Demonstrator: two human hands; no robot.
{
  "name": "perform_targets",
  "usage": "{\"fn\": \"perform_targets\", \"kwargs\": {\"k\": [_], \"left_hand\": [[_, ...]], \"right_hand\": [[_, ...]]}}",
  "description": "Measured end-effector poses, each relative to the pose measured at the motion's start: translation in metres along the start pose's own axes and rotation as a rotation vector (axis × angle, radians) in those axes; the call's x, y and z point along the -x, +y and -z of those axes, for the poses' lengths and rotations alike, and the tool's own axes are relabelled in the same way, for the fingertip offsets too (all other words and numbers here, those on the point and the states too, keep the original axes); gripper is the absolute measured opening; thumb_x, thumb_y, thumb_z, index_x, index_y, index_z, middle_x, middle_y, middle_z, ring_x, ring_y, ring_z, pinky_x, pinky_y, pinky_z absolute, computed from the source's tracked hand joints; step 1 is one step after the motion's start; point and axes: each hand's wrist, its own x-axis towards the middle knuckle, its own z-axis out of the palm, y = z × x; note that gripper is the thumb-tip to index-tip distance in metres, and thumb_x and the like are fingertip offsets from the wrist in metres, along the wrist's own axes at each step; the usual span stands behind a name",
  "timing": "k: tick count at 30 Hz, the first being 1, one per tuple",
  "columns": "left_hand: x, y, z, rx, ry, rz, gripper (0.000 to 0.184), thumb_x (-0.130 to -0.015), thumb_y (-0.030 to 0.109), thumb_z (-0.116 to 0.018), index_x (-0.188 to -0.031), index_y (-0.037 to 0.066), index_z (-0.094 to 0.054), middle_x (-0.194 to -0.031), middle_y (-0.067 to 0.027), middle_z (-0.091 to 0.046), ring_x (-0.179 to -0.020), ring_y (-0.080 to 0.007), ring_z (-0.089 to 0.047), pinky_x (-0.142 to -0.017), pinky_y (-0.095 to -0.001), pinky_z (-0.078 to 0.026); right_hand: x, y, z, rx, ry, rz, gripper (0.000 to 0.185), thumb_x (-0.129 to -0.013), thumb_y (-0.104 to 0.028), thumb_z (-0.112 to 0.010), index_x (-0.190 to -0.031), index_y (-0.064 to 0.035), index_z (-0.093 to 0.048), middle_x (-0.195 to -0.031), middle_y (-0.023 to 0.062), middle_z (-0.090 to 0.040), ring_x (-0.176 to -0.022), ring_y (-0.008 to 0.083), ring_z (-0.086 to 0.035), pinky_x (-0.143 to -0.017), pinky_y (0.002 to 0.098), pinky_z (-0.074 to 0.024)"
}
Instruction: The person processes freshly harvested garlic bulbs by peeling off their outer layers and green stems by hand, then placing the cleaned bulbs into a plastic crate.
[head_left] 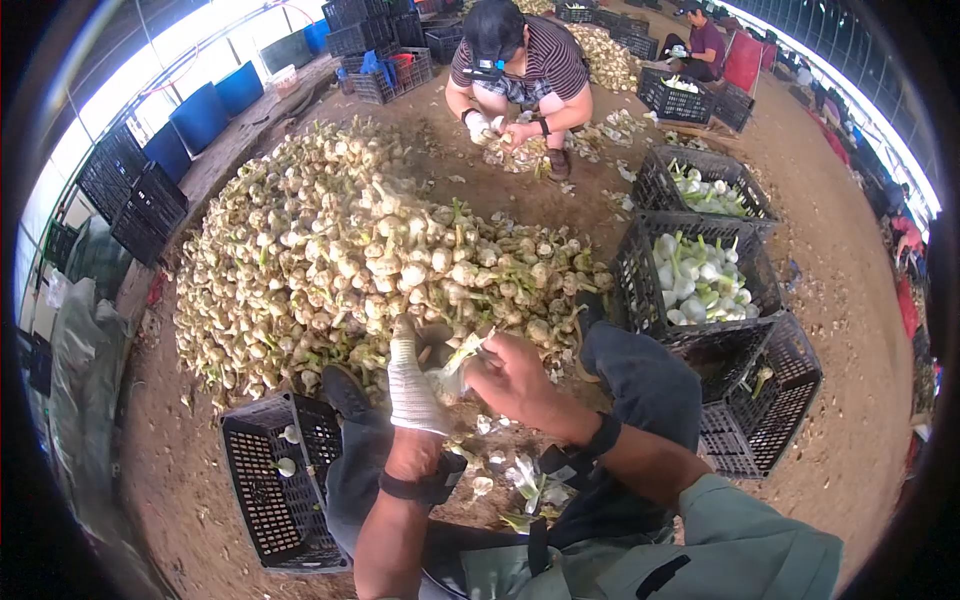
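My left hand point(415, 380), in a white knitted glove, is wrapped round a garlic bulb point(449, 380), partly hidden behind the fingers. My right hand point(515, 378) is bare and pinches the pale green outer skin point(467, 350) at the top of that bulb. Just beyond both hands lies a large heap of unpeeled garlic point(350, 260) with dry roots and short stems. Between my legs, peeled-off skins and leaves point(527, 482) are scattered on the ground.
At my left stands a black crate point(275, 490) with a few bulbs. On the right, black crates hold peeled white garlic point(700, 285), beside a nearer crate point(770, 400). Across the heap, a person point(520, 80) crouches handling garlic. Blue barrels point(200, 118) line the left edge.
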Motion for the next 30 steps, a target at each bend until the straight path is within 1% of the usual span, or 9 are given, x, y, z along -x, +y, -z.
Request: {"fn": "perform_targets", "kwargs": {"k": [2,6,8,12,15,18,20,23,30], "left_hand": [[-0.002,0.001,0.004,0.024,-0.034,0.058,0.063,-0.081,0.060,-0.066,-0.094,-0.001,-0.063,-0.081,-0.0109,-0.062,-0.073,-0.0211,-0.060,-0.065,-0.0305,-0.051],[-0.004,-0.001,0.012,-0.065,0.005,-0.002,0.056,-0.086,0.055,-0.062,-0.095,0.000,-0.064,-0.079,-0.0077,-0.060,-0.072,-0.0174,-0.059,-0.063,-0.0287,-0.049],[0.004,-0.004,0.001,-0.206,0.017,-0.312,0.048,-0.093,0.049,-0.055,-0.097,0.002,-0.063,-0.075,0.0002,-0.056,-0.062,-0.0071,-0.048,-0.053,-0.0204,-0.039],[0.019,-0.014,-0.013,-0.231,-0.069,-0.484,0.032,-0.095,0.033,-0.059,-0.103,0.002,-0.058,-0.082,0.0007,-0.055,-0.064,-0.0069,-0.046,-0.053,-0.0212,-0.038],[0.011,-0.013,-0.013,-0.198,-0.127,-0.470,0.037,-0.094,0.037,-0.059,-0.103,0.001,-0.058,-0.079,0.0006,-0.054,-0.061,-0.0066,-0.046,-0.051,-0.0216,-0.037],[0.007,0.001,-0.008,-0.042,-0.089,-0.135,0.053,-0.090,0.055,-0.057,-0.085,0.002,-0.061,-0.069,-0.0049,-0.059,-0.059,-0.0151,-0.056,-0.053,-0.0255,-0.046],[-0.003,-0.001,0.000,0.030,-0.187,-0.034,0.055,-0.090,0.058,-0.054,-0.083,0.004,-0.059,-0.070,-0.0083,-0.061,-0.055,-0.0188,-0.060,-0.049,-0.0273,-0.049],[-0.010,-0.003,0.008,0.030,-0.258,0.022,0.059,-0.089,0.064,-0.051,-0.084,0.005,-0.059,-0.065,-0.0084,-0.062,-0.052,-0.0192,-0.062,-0.043,-0.0266,-0.050],[-0.022,-0.007,0.020,-0.038,-0.170,0.029,0.064,-0.088,0.066,-0.049,-0.083,0.004,-0.065,-0.066,-0.0044,-0.063,-0.052,-0.0119,-0.058,-0.045,-0.0210,-0.046]], "right_hand": [[0.000,-0.004,-0.002,-0.330,-0.103,-0.427,0.012,-0.083,-0.007,-0.061,-0.088,0.0013,-0.054,-0.071,0.0102,-0.058,-0.056,0.0154,-0.054,-0.049,0.0326,-0.0440],[0.003,-0.009,-0.006,-0.268,-0.118,-0.364,0.012,-0.083,-0.006,-0.060,-0.083,0.0033,-0.053,-0.068,0.0098,-0.056,-0.055,0.0135,-0.052,-0.048,0.0302,-0.0423],[0.009,-0.002,-0.014,-0.382,-0.062,-0.548,0.012,-0.083,-0.005,-0.060,-0.081,0.0039,-0.053,-0.066,0.0092,-0.054,-0.054,0.0136,-0.050,-0.047,0.0289,-0.0402],[0.005,0.001,-0.014,-0.385,0.017,-0.528,0.011,-0.083,-0.004,-0.061,-0.080,0.0032,-0.053,-0.063,0.0075,-0.053,-0.053,0.0137,-0.048,-0.046,0.0297,-0.0388],[0.005,0.003,-0.008,-0.261,0.008,-0.500,0.011,-0.083,-0.004,-0.061,-0.079,0.0017,-0.052,-0.061,0.0045,-0.053,-0.051,0.0132,-0.048,-0.044,0.0299,-0.0370],[0.002,-0.003,0.009,-0.132,-0.188,-0.313,0.009,-0.086,-0.007,-0.059,-0.084,0.0009,-0.058,-0.060,0.0015,-0.054,-0.047,0.0106,-0.047,-0.043,0.0274,-0.0375],[-0.012,-0.015,0.016,-0.924,-0.225,-0.846,0.012,-0.089,-0.010,-0.056,-0.092,-0.0001,-0.063,-0.061,0.0012,-0.055,-0.044,0.0086,-0.046,-0.041,0.0243,-0.0377],[-0.006,-0.001,0.012,-1.117,-0.213,-0.876,0.018,-0.090,-0.014,-0.057,-0.093,0.0029,-0.064,-0.060,0.0037,-0.058,-0.043,0.0089,-0.050,-0.041,0.0233,-0.0379],[-0.011,-0.012,0.017,-0.489,-0.355,-0.727,0.022,-0.092,-0.014,-0.061,-0.104,0.0048,-0.059,-0.081,0.0092,-0.063,-0.052,0.0103,-0.056,-0.044,0.0241,-0.0445]]}}
